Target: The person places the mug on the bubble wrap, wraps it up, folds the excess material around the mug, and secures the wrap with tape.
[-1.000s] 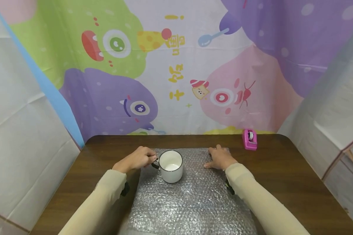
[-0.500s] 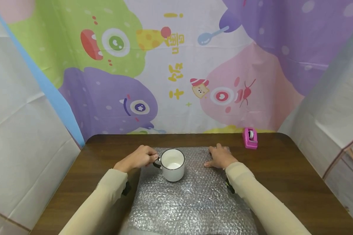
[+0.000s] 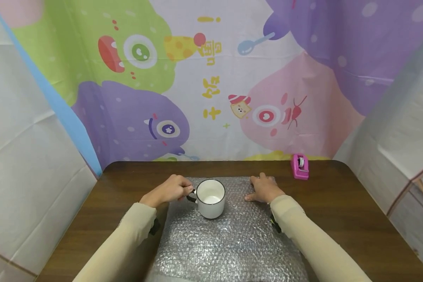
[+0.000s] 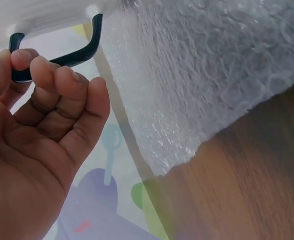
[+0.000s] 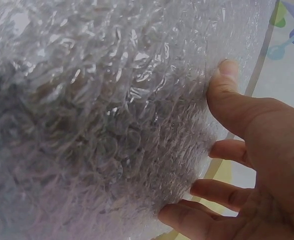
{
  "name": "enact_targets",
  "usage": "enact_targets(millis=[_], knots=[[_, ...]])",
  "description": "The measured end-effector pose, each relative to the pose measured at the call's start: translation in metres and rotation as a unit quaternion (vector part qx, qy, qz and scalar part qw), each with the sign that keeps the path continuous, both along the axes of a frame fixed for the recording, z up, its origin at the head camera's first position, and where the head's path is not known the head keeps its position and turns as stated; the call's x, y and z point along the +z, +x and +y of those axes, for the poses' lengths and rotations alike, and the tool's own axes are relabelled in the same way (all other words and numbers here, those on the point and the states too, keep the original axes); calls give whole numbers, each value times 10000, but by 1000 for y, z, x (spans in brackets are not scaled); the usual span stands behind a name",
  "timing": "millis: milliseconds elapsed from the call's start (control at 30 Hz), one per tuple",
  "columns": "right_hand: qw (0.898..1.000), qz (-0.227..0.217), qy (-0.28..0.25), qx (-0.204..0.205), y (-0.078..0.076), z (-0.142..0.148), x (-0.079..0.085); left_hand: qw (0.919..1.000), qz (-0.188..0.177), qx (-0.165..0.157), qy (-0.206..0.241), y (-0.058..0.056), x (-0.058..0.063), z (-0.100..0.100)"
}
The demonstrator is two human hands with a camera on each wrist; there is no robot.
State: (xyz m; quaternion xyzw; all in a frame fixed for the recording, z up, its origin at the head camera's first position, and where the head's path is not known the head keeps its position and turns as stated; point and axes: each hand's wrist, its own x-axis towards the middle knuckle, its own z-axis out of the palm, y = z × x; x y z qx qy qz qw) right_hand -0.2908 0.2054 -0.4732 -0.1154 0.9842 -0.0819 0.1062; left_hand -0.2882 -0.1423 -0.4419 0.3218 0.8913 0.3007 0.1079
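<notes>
A white mug [image 3: 211, 207] with a black rim stands upright on a sheet of bubble wrap [image 3: 229, 243]. Its black handle [image 4: 82, 54] points left, and my left hand [image 3: 172, 189] pinches it between thumb and forefinger. In the left wrist view the other fingers of the left hand [image 4: 42, 120] curve loosely below the handle. My right hand [image 3: 266, 189] rests with spread fingers on the far right corner of the bubble wrap. Seen from the right wrist, the thumb and fingertips of the right hand [image 5: 266, 160] touch the sheet near its edge.
A pink tape dispenser [image 3: 299, 167] stands at the back right of the brown wooden table [image 3: 352, 231]. Behind the table hangs a curtain [image 3: 218, 141] printed with cartoon monsters. The bubble wrap reaches to the bottom of the head view.
The mug has shifted a little to the right over the bubble wrap, with my left hand moving along on its handle. My right hand has stayed in place.
</notes>
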Motion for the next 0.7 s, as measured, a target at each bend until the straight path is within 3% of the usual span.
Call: enact_targets(millis=[300, 700], knots=[[10000, 34, 31, -15, 0, 0, -3, 10000, -5, 51, -40, 2, 4, 13], [9999, 160, -10, 6, -1, -1, -3, 9997, -98, -2, 240, 10, 3, 26]])
